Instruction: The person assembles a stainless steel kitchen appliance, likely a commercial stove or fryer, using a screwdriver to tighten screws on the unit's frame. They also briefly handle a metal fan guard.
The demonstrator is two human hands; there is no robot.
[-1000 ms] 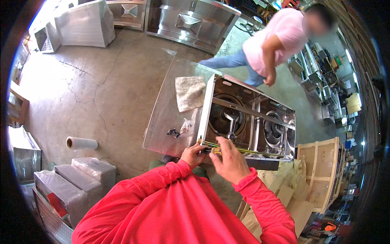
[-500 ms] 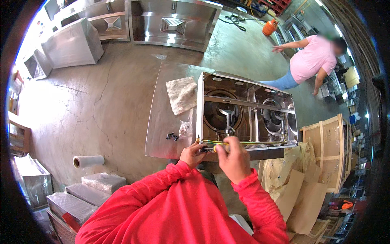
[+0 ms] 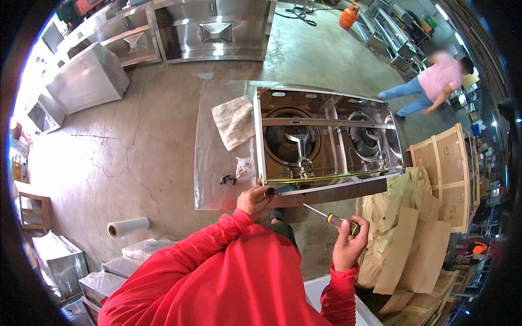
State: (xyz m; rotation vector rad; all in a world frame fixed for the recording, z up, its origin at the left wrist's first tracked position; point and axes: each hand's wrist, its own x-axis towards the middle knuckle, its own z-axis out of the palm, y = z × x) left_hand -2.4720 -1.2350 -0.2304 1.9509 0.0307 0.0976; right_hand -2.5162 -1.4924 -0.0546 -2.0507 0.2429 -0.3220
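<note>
A stainless-steel gas stove (image 3: 338,141) with its top off shows two burners and a thin yellow pipe along its front. My left hand (image 3: 252,200) is at the stove's front left corner, fingers closed around a small black knob-like part (image 3: 270,192). My right hand (image 3: 349,243) grips a screwdriver (image 3: 339,221) by its black-and-yellow handle, apart from the stove. Its shaft points up and left toward the front panel. On the metal sheet (image 3: 217,168) left of the stove lie a folded cloth (image 3: 234,122), a small plastic bag (image 3: 244,167) and several small black parts (image 3: 228,179).
A wooden crate (image 3: 443,163) and brown cardboard (image 3: 399,244) stand to the right. A roll of clear film (image 3: 129,226) lies on the floor at left, near wrapped boxes (image 3: 57,261). A person in pink (image 3: 435,81) walks beyond the stove. An orange gas cylinder (image 3: 348,17) stands far back.
My right hand has drawn back from the stove's front, rightward and toward me, with the screwdriver. My left hand stays at the corner. The person in pink has moved farther right.
</note>
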